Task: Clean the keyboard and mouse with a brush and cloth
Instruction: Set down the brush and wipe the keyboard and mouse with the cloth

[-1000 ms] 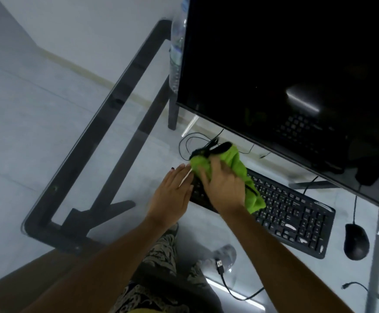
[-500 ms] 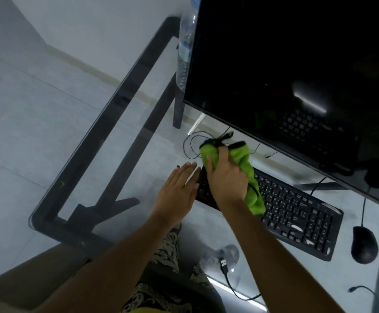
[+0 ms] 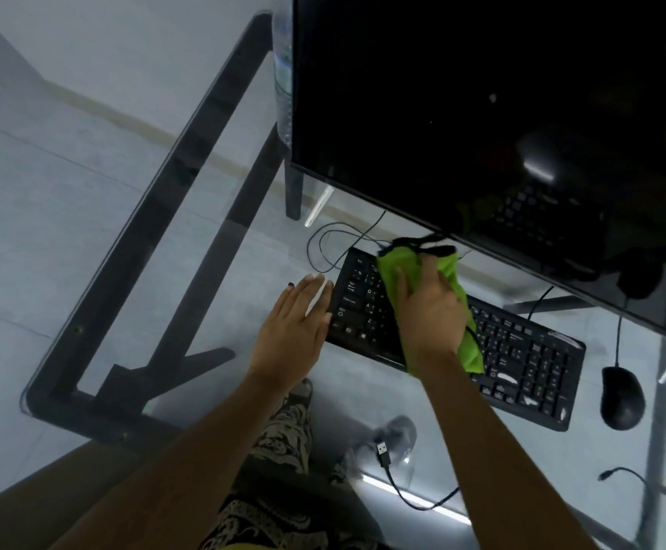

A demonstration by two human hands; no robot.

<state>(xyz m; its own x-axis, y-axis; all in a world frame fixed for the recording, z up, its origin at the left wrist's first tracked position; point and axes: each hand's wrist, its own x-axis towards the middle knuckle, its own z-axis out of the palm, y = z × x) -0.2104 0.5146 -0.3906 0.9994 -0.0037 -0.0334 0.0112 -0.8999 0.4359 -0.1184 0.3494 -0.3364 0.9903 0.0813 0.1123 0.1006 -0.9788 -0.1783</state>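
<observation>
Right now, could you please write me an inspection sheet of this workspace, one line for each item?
Surface: glass desk on a dark frame; the floor shows through it.
Job's things: black keyboard lies flat; green cloth is pressed on its left half; black mouse sits right of the keyboard, untouched. No brush seen.
Clutter: plastic bottle stands behind the monitor's left edge.
Hands: right hand grips the cloth; left hand lies flat, fingers at the keyboard's left end.
Cables: thin looped cable behind the keyboard; loose USB plug near the front edge.
Surroundings: dark monitor, switched off; pale tiled floor.
</observation>
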